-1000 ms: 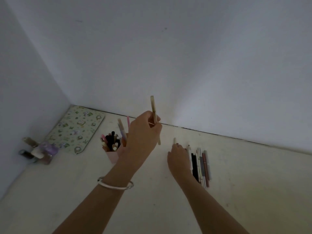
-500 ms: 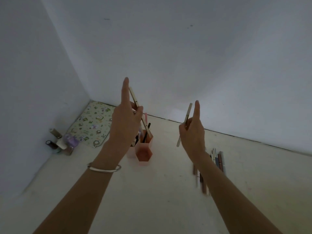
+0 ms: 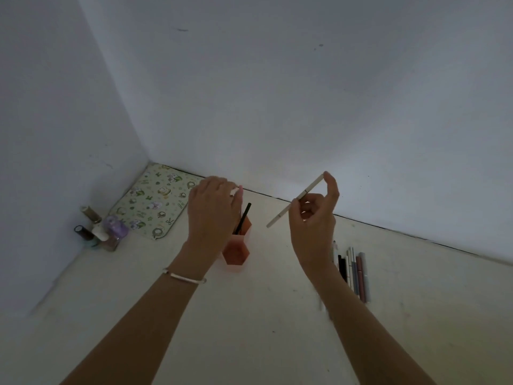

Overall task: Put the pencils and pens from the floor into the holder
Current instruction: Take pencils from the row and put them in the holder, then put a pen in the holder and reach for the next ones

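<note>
- While the left hand [image 3: 213,215] hovers over the holder [image 3: 237,252], its grip cannot be told.
- Further right, the right hand [image 3: 313,218] pinches a pale pen [image 3: 288,208], which slants with its low tip aimed left at the holder.
- More pens [image 3: 358,273] lie on the floor [image 3: 249,329], far right.

On floor [image 3: 249,329]: holder [image 3: 236,252] centre, pens [image 3: 358,273] right, bottles [image 3: 97,233] and mat [image 3: 155,204] left corner.
</note>
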The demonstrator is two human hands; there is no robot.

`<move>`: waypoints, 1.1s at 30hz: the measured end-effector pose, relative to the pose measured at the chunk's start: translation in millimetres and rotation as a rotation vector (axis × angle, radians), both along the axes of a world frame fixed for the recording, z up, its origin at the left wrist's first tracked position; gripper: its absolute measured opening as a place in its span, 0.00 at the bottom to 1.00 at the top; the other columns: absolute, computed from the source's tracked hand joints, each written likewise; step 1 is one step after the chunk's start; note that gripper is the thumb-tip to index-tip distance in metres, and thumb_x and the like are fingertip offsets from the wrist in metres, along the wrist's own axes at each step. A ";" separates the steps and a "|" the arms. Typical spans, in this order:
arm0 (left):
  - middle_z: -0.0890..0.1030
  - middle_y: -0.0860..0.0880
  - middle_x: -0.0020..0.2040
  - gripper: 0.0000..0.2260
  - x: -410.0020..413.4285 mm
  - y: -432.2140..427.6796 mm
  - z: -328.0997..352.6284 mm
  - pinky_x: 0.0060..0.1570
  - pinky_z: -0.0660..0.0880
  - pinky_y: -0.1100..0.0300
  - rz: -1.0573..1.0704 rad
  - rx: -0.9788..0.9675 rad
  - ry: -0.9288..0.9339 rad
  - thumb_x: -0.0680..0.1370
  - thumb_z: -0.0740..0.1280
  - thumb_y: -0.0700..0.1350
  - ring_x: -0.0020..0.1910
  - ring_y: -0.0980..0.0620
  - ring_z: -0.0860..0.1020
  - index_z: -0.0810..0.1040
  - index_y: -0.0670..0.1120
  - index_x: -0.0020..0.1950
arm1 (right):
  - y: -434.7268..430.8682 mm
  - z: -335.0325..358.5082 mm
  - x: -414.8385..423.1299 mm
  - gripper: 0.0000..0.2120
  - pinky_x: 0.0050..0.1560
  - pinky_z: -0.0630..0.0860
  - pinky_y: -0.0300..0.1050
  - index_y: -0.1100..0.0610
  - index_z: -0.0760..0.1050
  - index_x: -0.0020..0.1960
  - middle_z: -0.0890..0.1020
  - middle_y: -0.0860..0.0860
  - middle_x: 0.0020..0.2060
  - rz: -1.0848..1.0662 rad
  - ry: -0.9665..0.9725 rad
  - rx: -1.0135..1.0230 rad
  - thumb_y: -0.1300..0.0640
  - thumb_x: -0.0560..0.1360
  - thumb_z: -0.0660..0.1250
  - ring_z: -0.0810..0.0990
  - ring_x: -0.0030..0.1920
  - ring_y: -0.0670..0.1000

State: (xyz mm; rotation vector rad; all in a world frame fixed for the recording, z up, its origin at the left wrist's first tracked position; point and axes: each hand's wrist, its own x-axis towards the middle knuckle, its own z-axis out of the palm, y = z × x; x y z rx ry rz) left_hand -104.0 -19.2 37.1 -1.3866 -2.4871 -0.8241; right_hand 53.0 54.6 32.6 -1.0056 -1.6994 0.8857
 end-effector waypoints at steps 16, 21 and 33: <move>0.80 0.47 0.49 0.09 51.7 4.9 61.6 0.46 0.74 0.62 -0.118 0.350 -0.182 0.76 0.62 0.36 0.45 0.52 0.77 0.78 0.42 0.54 | -5.0 -13.4 -6.9 0.20 0.42 0.70 0.28 0.59 0.70 0.65 0.75 0.51 0.54 -0.017 -0.156 0.201 0.68 0.75 0.60 0.72 0.43 0.39; 0.80 0.49 0.47 0.07 139.8 41.5 -7.1 0.47 0.74 0.60 -0.269 -0.173 -0.367 0.76 0.62 0.40 0.44 0.51 0.78 0.77 0.45 0.51 | 38.7 21.5 65.8 0.21 0.36 0.71 0.38 0.55 0.70 0.63 0.76 0.48 0.49 -0.260 -0.034 0.104 0.70 0.73 0.58 0.74 0.37 0.49; 0.80 0.44 0.54 0.10 190.4 73.3 -94.9 0.47 0.74 0.55 -0.072 -0.566 -0.514 0.81 0.60 0.49 0.52 0.44 0.79 0.75 0.43 0.54 | 43.8 -12.0 169.3 0.19 0.34 0.68 0.30 0.56 0.74 0.56 0.79 0.50 0.43 -0.316 -0.212 0.086 0.73 0.72 0.59 0.74 0.35 0.49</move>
